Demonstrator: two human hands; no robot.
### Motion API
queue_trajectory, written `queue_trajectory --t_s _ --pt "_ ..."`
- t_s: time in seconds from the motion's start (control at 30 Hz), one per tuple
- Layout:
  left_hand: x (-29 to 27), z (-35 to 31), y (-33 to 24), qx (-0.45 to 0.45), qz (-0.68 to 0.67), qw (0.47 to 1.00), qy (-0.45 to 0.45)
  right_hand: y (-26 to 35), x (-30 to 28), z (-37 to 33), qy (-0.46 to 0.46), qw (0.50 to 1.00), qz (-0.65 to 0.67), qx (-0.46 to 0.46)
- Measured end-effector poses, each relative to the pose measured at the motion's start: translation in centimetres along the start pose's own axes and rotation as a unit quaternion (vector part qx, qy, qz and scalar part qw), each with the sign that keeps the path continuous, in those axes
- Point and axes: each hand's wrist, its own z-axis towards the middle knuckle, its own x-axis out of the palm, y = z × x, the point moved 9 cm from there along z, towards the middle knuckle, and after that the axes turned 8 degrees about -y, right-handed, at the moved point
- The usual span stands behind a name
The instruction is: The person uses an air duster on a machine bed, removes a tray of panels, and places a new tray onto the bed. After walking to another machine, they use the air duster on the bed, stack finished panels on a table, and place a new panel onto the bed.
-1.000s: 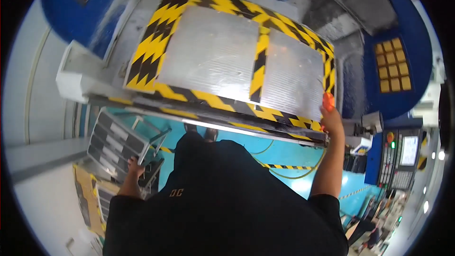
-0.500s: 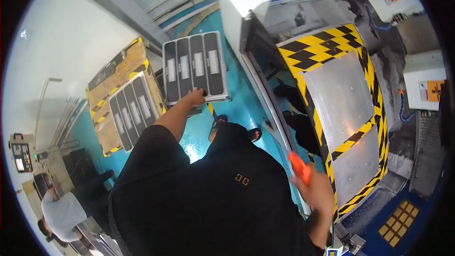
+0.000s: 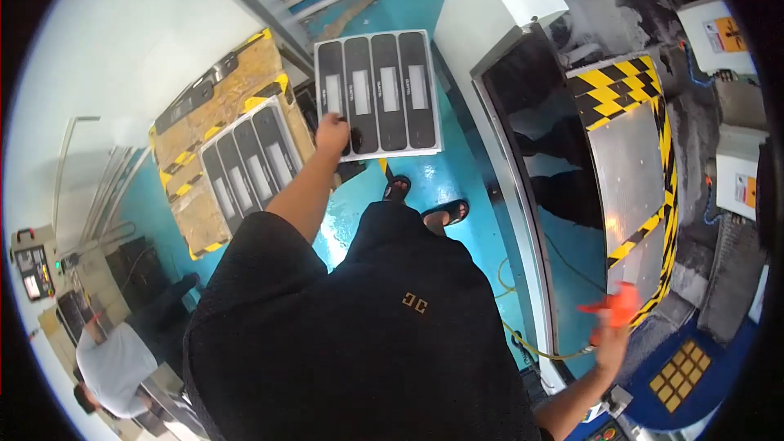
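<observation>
The handheld tool point(image 3: 623, 305) is orange-red, and the silvery tray point(image 3: 404, 153) holds black strips point(image 3: 393, 129), each with a light grey rectangle. Yellow-and-black striped tape point(image 3: 618, 86) borders silver-grey sheets point(image 3: 625, 151). The floor point(image 3: 482, 255) is turquoise, the wearer's shirt point(image 3: 351, 343) black with a tan emblem point(image 3: 414, 302), and a blue panel point(image 3: 709, 390) bears gold squares point(image 3: 680, 374)

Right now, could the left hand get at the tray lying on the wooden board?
Probably yes: nothing seems to lie on that tray, close by the left forearm, but the left hand is at another tray.
</observation>
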Motion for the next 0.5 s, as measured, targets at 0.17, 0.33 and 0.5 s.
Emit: queue_trajectory --t_s 0.17,0.33,0.5 --pt "-0.1 5.7 1.9 -0.057 0.016 0.998 0.015 -29.3 -17.1 -3.2 -0.363 0.918 0.075 0.140" --pt "4.1 7.0 4.8 -0.186 -0.051 0.981 0.032 -43.3 -17.4 -14.0 -0.475 0.808 -0.129 0.324" --pt "0.3 7.0 6.0 -0.190 -0.107 0.975 0.039 -46.4 9.1 -8.4 -0.159 0.887 0.141 0.410"
